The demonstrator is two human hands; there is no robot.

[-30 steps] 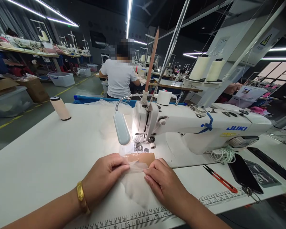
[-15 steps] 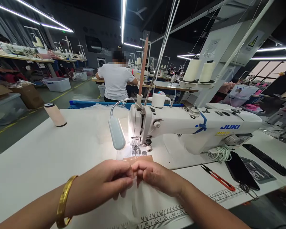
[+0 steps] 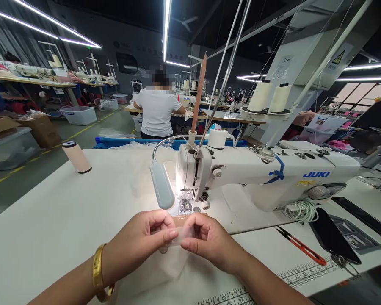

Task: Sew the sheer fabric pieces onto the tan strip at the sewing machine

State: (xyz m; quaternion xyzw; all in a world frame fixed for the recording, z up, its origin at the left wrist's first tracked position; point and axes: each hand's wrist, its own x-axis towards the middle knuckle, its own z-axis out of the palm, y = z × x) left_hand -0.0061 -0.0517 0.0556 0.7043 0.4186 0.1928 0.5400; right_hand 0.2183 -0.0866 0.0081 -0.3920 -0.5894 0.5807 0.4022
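Between both hands is a piece of sheer white fabric (image 3: 177, 242), its edge pinched and the rest hanging down over the table front. My left hand (image 3: 150, 233), with a gold bangle (image 3: 98, 271) at the wrist, grips it between thumb and curled fingers. My right hand (image 3: 206, 241) pinches the same edge a little to the right, thumb toward the left thumb. Just beyond the fingers stands a white JUKI sewing machine (image 3: 257, 169), its presser foot (image 3: 186, 206) lit. A brown piece (image 3: 181, 219) lies partly hidden behind the hands.
A grey lamp (image 3: 161, 186) hangs left of the needle area. On the table (image 3: 44, 220) stands a thread cone (image 3: 77, 157). Rightward lie red thread snips (image 3: 301, 245), a black phone (image 3: 333, 237), a cord coil (image 3: 301, 210) and a printed ruler (image 3: 231, 296). Ahead, a person (image 3: 158, 110) sits sewing.
My hands have turned and drawn slightly apart, so a stretch of the sheer fabric edge now shows between the thumbs. The view has shifted a little, moving the machine rightward and down.
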